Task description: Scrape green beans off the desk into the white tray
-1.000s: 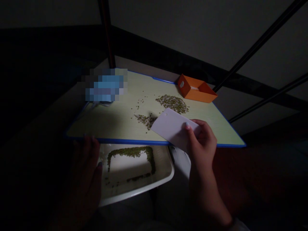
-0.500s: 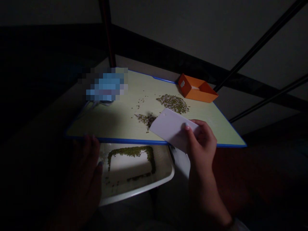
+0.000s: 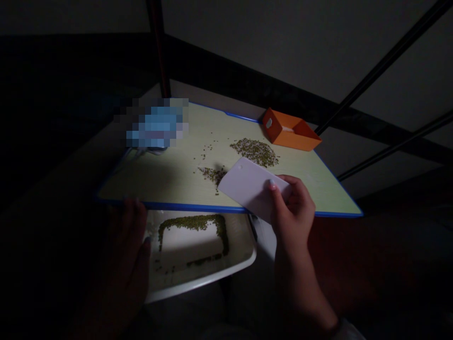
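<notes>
**Right hand (image 3: 294, 208) grasps card (image 3: 247, 189) at small heap (image 3: 212, 175)**

The card slants over the front edge of the blue-rimmed board (image 3: 170, 184), its far left end at the small heap; whether it touches the board is hard to tell. Yellowish surface stretches from that heap to the board's left edge, and from the large heap (image 3: 256, 152) to the right edge. The orange box (image 3: 295, 140) stands at the far right edge. Below the front edge sits the white tray (image 3: 212, 279), its far side covered by the board.

The right thumb presses on top of the card; the fingertips underneath are hidden. The left hand (image 3: 129, 241) is in deep shadow beside the tray, its grip impossible to tell. A pixelated patch (image 3: 155, 130) masks the far left corner.

Counted: one card, one box, one tray, two heaps with stray grains (image 3: 205, 150) near them; more grains line the tray.
</notes>
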`<state>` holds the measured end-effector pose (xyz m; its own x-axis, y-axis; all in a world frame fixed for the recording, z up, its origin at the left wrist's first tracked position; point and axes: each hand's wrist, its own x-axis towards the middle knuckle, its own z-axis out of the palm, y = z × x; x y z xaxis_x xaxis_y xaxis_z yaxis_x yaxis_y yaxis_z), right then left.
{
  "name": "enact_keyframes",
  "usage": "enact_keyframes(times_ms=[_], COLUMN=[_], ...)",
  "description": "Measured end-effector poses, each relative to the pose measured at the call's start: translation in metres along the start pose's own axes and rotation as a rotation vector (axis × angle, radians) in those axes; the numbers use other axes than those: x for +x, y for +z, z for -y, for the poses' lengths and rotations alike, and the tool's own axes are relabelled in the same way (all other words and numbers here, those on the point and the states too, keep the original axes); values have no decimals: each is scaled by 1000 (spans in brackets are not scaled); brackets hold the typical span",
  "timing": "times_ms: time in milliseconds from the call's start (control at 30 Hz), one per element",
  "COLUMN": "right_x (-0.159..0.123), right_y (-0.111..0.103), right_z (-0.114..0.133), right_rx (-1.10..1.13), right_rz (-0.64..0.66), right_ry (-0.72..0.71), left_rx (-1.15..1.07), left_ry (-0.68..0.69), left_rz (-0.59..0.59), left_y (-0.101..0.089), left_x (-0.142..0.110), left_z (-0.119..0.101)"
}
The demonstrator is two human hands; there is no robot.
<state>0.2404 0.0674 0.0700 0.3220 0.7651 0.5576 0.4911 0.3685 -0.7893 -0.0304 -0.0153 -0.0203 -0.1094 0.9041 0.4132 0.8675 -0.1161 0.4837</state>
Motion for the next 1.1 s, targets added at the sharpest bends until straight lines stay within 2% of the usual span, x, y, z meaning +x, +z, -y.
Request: enact_keyframes(times_ms=[367,533,667,733,900,1000,1100], right_x=[-8,-18,-22,-19,-3,3,0], right_y=[1,5,0,-4,-14,-17,-16], right_z=[4,13,18,16,-2,-9,-6], right_rx=[77,146,134,113,6,-24,-52], right_rz=[63,180,277,214,-72,-121,-92], right_ry=[53,72,10,-31,-36,-18,-22], left_rx=[-4,-15,-33,-33,-23,-25,-25], left_ry=[-3,-13,-11,-4,3,4,-4], left_rz=[-15,4,18,13,-4,-4,5], left_y=[1,-1,0,1,2,2,2], left_x=[1,1,2,2,0,0,0], left_z=[-1,-2,0,1,5,6,8])
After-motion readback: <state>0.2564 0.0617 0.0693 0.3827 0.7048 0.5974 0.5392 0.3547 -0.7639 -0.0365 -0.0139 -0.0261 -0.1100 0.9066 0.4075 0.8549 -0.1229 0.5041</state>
